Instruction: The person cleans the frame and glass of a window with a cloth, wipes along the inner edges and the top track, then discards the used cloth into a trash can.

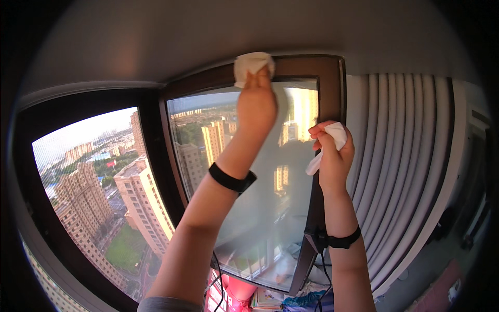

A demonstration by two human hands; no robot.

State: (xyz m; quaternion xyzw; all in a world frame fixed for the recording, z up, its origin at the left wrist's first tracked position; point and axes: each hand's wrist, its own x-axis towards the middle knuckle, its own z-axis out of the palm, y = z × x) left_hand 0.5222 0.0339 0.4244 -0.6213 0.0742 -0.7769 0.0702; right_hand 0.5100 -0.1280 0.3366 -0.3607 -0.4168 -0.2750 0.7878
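Note:
My left hand [257,103] is raised high and presses a folded white wipe [249,64] flat against the top rail of the brown window sash [298,67]. The wipe also reaches down to the upper edge of the glass pane [249,210], which mirrors tall buildings. At the sash's right stile my right hand [336,160] grips a crumpled white wipe [336,134], one end of which hangs below the palm. Its fingertips are close to the frame edge; whether they touch it I cannot tell. Each wrist wears a black band.
A fixed window pane [89,187] on the left looks out on high-rise buildings far below. Pale folded vertical blinds [401,167] hang at the right. Dark cables [324,273] dangle near both arms. Beneath the sash lie a stack of books [267,299] and blue fabric [304,298].

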